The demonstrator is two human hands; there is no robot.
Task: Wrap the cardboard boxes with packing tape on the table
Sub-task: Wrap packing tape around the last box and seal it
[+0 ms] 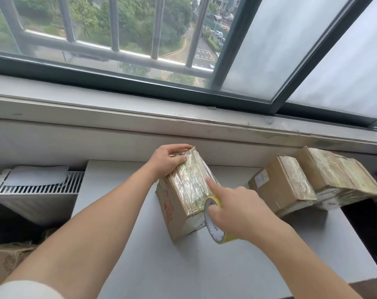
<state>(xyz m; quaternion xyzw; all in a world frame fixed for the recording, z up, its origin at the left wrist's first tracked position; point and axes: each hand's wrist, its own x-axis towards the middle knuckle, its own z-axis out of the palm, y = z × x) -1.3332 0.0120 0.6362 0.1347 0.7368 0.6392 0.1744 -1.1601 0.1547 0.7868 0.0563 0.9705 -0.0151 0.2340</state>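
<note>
Left hand [168, 161] fingers curled over brown taped cardboard box [184, 198]; right hand [237, 211] grips yellow tape roll [213, 223], index extended, pressing strip. Risk: slack roll wrinkles tape.

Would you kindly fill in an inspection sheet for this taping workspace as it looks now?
Surface: white table, boxes toward its far side.
Job's things: centre box, glossy tape over its top; tape roll at its near right corner; second box and third box, both taped, side by side at right.
Clutter: pale cloth, maybe a mask, on radiator at left; cardboard at lower left.
Grips: left hand holds the centre box's far end; right hand holds the tape roll, index finger pressing the box top.
Cables: nothing seen.
Surroundings: barred window above sill; trees and a road outside.
</note>
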